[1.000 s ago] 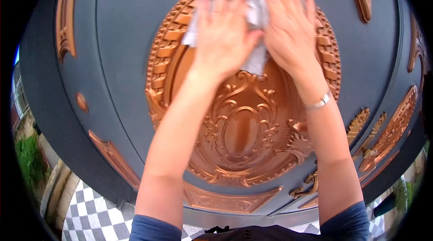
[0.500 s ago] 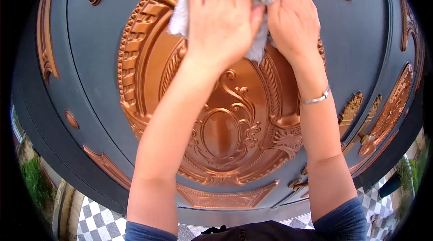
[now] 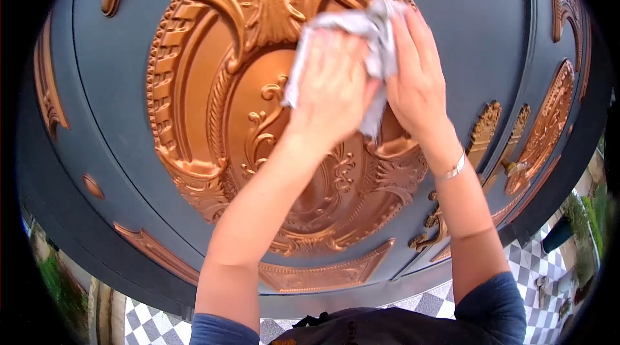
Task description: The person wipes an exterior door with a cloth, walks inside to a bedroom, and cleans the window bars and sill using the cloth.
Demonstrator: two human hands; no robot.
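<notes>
A grey-white cloth (image 3: pixel 382 32) is bunched against a dark grey door (image 3: pixel 113 80). Beneath it lies a large oval copper-coloured ornament (image 3: pixel 255 77) with raised scrolls and a toothed rim. My left hand (image 3: pixel 329 90) holds the cloth from above, its fingers laid along it and blurred by motion. On the cloth's right side my right hand (image 3: pixel 418 77) presses it, fingers together and pointing up. Both hands rest over the ornament's upper right, and the cloth hides part of the relief there.
Brass-coloured handles (image 3: pixel 483 129) and a long copper plate (image 3: pixel 546 129) stick out at the right. A copper panel (image 3: pixel 326 271) sits low on the door. Checkered tiles (image 3: pixel 526 280) cover the ground, with a dark green pot (image 3: pixel 557 235) at the right.
Both hands and the cloth have moved down across the ornament. The camera view has shifted a little, and the ornament's top now shows.
</notes>
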